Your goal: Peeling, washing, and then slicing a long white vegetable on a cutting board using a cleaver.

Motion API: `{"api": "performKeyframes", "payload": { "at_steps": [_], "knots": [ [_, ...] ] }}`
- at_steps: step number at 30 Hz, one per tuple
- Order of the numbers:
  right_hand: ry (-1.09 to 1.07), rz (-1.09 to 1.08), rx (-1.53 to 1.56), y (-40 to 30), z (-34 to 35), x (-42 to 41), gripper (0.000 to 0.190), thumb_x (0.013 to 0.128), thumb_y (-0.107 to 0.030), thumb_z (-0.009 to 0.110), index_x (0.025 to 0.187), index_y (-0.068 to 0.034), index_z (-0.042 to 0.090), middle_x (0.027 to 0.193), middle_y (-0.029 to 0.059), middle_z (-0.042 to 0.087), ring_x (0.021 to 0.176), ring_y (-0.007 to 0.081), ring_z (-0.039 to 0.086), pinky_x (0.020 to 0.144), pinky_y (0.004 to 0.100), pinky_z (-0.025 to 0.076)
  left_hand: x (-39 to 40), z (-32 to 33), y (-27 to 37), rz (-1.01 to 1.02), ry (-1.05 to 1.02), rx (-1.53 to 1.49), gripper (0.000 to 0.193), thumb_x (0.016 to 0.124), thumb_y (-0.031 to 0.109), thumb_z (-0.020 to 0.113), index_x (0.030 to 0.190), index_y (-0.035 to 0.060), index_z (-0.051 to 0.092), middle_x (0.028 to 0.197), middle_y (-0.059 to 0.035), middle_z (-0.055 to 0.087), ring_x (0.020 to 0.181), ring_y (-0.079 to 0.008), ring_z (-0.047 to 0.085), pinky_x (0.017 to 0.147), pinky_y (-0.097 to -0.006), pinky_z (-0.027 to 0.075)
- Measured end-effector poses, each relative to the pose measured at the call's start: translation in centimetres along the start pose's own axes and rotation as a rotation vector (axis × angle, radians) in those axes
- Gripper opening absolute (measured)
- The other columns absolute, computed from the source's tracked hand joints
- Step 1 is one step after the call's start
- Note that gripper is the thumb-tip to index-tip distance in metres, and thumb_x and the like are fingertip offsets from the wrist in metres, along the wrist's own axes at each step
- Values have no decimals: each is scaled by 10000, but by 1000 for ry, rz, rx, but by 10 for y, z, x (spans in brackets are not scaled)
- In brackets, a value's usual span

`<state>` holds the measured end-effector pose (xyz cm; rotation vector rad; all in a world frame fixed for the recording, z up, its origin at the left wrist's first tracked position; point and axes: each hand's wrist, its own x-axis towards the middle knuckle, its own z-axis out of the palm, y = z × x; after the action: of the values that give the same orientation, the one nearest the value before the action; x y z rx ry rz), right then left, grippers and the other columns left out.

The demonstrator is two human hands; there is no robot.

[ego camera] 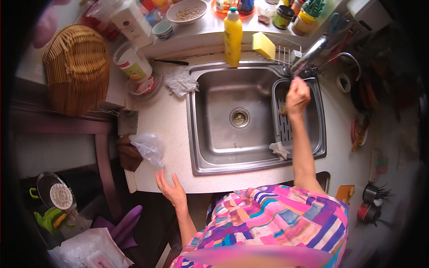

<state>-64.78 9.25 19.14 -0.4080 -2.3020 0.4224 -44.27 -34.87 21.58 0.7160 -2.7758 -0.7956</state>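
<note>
My left hand (172, 189) is held with its fingers apart and nothing in it, at the front edge of the white countertop (177, 140). A crumpled clear plastic bag (149, 147) lies just beyond its fingertips. My right hand (297, 97) reaches over the drainer basket (285, 129) with its fingers curled at the chrome faucet (310, 53). The back of the hand hides whether it grips the faucet. Below lies the stainless steel sink (216, 134), with bits of food in its drain strainer (239, 117). A crumpled white tissue (279, 150) rests at the basket's near end.
A yellow dish soap bottle (233, 40) stands behind the sink, beside a yellow sponge (263, 46) on a wire rack. A white cloth (181, 81) lies at the sink's left corner. Farther left are a plastic jug (134, 65) and a wicker basket (78, 67).
</note>
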Motion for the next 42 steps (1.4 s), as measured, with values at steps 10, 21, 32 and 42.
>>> {"api": "performKeyframes", "payload": {
  "at_steps": [10, 21, 32, 42],
  "knots": [
    [-283, 164, 40, 139, -3, 22, 296, 914, -189, 482, 1069, 24, 615, 1049, 230, 619, 1000, 394, 582, 879, 423, 458, 2, 19, 40, 165, -159, -112, 426, 854, 111, 603, 1247, -21, 503, 1327, -221, 453, 1241, -366, 426, 1034, -430, 332],
    [-719, 1162, 1069, 2, 37, -64, 213, 890, -133, 594, 1029, 27, 615, 861, 114, 672, 738, 190, 675, 622, 271, 554, -10, 14, 44, 106, -175, -169, 381, 846, 96, 611, 1198, -30, 543, 1246, -210, 535, 1180, -352, 492, 1007, -408, 369],
    [-542, 1012, 888, 56, 35, -60, 525, 845, -164, 669, 1283, 32, 455, 967, 71, 634, 773, 127, 624, 619, 237, 516, -23, 9, 28, -2, -228, -199, 355, 858, 117, 605, 1177, -31, 556, 1191, -205, 575, 1133, -342, 533, 986, -391, 391],
    [-200, 972, 797, 143, 31, 28, 57, 826, -81, 599, 837, -112, 552, 708, -6, 506, 613, 118, 488, 591, 305, 454, -26, 2, 5, -5, -241, -218, 342, 855, 120, 615, 1164, -18, 566, 1171, -195, 588, 1108, -339, 549, 971, -385, 412]
  ]
}}
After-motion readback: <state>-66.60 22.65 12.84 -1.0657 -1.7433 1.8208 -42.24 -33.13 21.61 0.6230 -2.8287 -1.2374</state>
